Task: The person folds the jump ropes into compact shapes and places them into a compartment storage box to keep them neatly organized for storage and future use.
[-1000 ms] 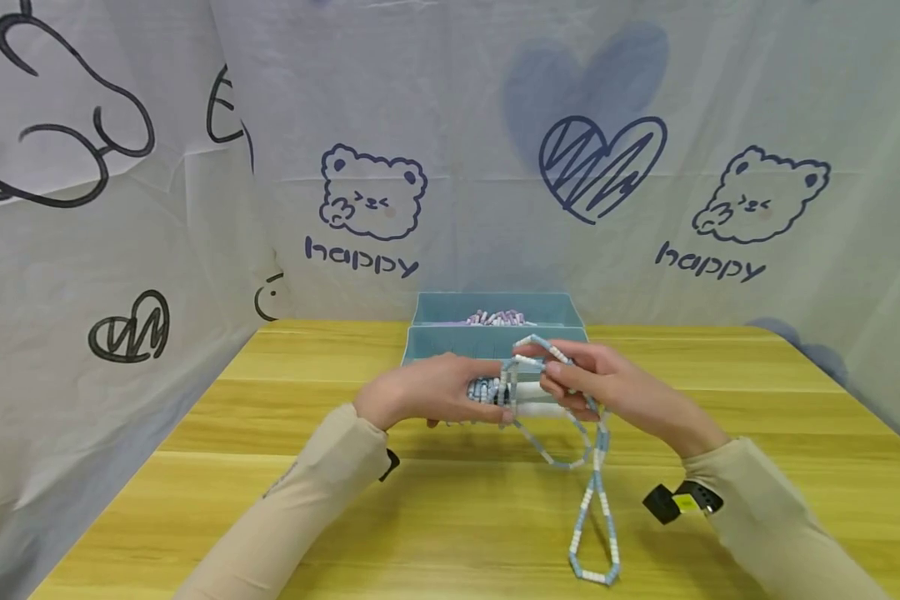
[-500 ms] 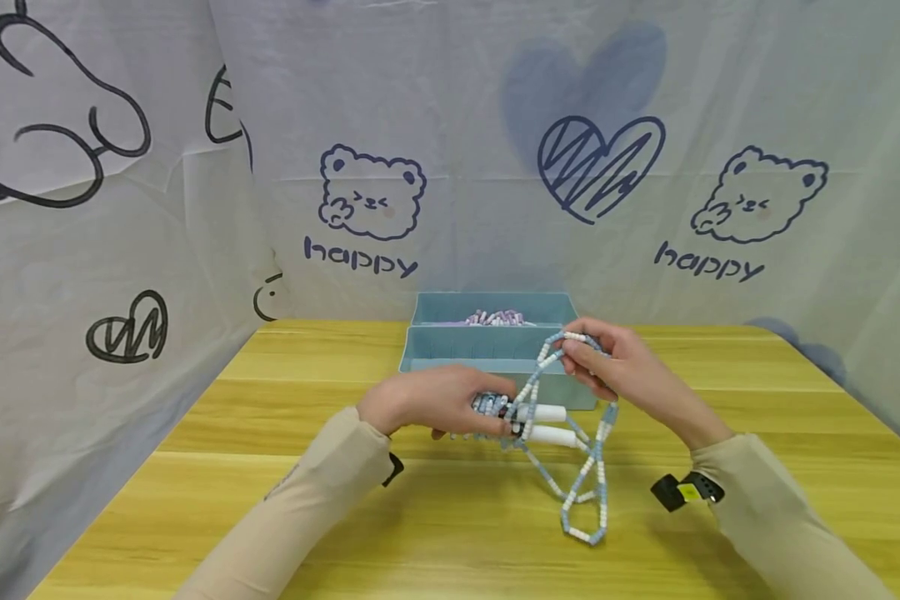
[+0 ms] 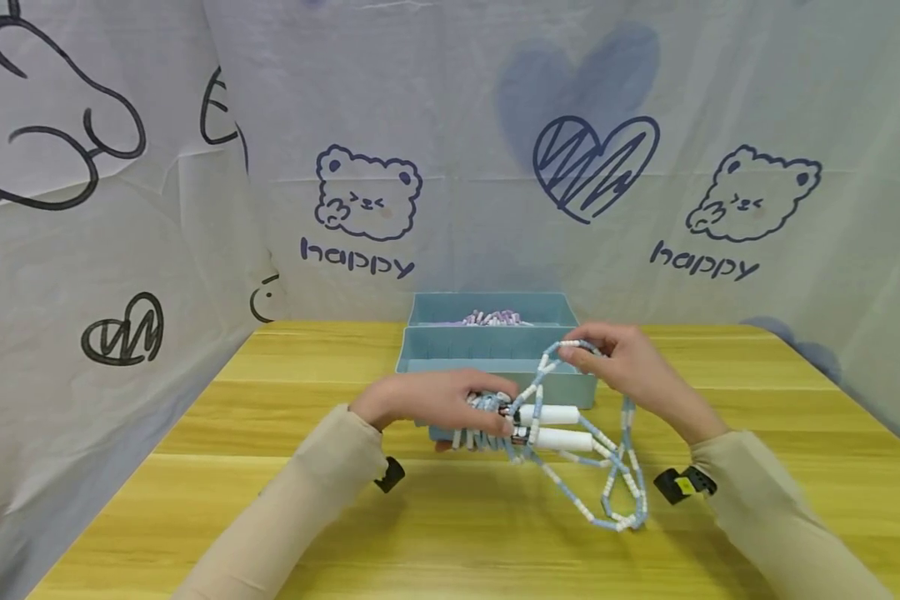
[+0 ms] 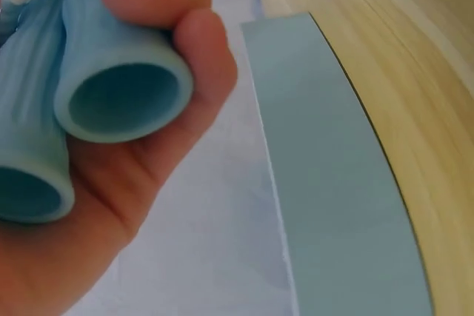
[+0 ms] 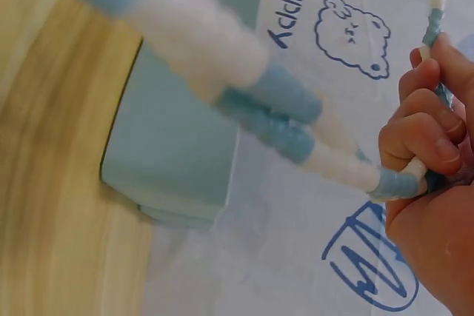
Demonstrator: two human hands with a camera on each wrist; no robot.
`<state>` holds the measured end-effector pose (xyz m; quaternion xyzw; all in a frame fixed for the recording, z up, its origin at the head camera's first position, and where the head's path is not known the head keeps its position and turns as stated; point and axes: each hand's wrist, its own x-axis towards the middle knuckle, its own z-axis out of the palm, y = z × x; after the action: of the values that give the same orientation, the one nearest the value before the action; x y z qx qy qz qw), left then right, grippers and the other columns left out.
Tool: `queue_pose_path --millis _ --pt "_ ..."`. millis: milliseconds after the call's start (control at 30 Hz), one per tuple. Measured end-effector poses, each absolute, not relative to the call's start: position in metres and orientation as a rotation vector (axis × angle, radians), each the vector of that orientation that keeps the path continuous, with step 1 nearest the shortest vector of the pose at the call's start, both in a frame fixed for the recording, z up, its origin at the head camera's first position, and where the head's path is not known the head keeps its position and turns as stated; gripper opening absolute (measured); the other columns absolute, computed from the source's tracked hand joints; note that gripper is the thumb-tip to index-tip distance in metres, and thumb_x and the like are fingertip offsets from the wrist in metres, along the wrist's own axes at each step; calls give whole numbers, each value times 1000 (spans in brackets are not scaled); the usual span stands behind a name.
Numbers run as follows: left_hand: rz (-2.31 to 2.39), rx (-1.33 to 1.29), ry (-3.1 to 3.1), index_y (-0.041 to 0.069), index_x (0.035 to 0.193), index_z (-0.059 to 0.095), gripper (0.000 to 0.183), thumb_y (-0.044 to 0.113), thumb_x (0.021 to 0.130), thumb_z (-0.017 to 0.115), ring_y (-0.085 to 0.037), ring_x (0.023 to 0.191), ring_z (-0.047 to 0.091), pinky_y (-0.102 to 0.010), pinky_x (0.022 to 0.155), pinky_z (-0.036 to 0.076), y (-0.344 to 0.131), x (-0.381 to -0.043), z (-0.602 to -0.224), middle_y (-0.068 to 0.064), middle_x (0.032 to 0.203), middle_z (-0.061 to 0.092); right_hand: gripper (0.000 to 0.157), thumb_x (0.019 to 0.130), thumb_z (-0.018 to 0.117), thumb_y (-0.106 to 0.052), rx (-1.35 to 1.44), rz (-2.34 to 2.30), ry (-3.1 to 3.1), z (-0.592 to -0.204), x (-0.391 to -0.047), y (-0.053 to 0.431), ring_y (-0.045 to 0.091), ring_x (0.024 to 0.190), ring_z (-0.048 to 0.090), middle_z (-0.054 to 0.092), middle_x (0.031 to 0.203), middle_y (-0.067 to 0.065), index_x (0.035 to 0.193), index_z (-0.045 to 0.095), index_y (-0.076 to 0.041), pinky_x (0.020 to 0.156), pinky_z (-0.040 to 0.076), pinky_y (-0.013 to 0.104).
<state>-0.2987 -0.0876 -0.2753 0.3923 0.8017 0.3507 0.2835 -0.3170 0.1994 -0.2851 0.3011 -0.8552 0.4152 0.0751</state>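
Observation:
A beaded jump rope with light blue and white beads [image 3: 603, 523] is between the two hands, in front of the blue bins. My left hand [image 3: 446, 404] grips both handles [image 3: 562, 439] side by side, their white ends pointing right, with turns of beaded cord bunched around them. In the left wrist view the hollow light blue ends of the handles [image 4: 81, 42] face the camera. My right hand [image 3: 630, 362] pinches a stretch of the cord [image 5: 222, 49] above and right of the handles. Below it, loose loops hang over the table.
Two light blue bins [image 3: 577, 392] stand one behind the other at the back of the wooden table [image 3: 307, 517]. In the rear one lie purple and white beads [image 3: 495, 318]. A printed white cloth [image 3: 480, 242] hangs behind and at the left.
The right hand has moved right and slightly up, drawing the cord off toward the right. The left hand has lowered slightly, the handles showing more, and the hanging loops have swung right.

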Motion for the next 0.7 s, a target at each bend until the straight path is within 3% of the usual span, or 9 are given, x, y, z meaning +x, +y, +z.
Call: queue_pose_path --millis 233,333,433,500,600,700 --pt "1153 1034 2028 24 118 59 26 40 98 59 -30 58 55 -54 49 50 -100 -308 -273 -14 97 62 23 98 62 -31 882 1177 -2631 -296 -325 200 19 56 42 54 69 4 110 74 -15 52 39 30" --pt "1205 1057 1994 21 120 57 30 42 98 58 -33 57 54 -51 48 50 -101 -311 -274 -16 97 62 27 99 60 -28 875 1192 -2649 -302 -328 199 17 62 51 64 79 2 116 73 -10 56 44 28" --pt "1240 1062 1975 20 121 56 32 43 98 57 -34 56 54 -46 47 50 -102 -313 -275 -18 94 63 24 98 62 -15 927 1237 -2616 -308 -329 198 14 77 60 70 97 4 118 71 -5 65 51 26" --pt "1276 1050 1961 19 122 55 33 43 99 57 -32 58 56 -45 47 51 -101 -313 -275 -19 93 64 18 96 63 -5 985 1230 -2554 -312 -330 196 13 77 60 71 95 5 112 72 -3 66 52 27" --pt "1347 1016 1929 17 125 50 35 41 100 56 -29 56 55 -43 47 50 -100 -313 -276 -22 91 64 7 93 65 -3 1017 1223 -2472 -317 -330 192 9 62 52 63 72 0 89 71 -3 56 46 24" --pt "1402 962 1908 22 131 43 38 41 100 54 -26 55 55 -40 47 49 -99 -313 -277 -23 89 64 24 98 62 -13 1053 1265 -2443 -322 -330 187 6 51 40 49 60 -9 74 61 -8 48 36 23"
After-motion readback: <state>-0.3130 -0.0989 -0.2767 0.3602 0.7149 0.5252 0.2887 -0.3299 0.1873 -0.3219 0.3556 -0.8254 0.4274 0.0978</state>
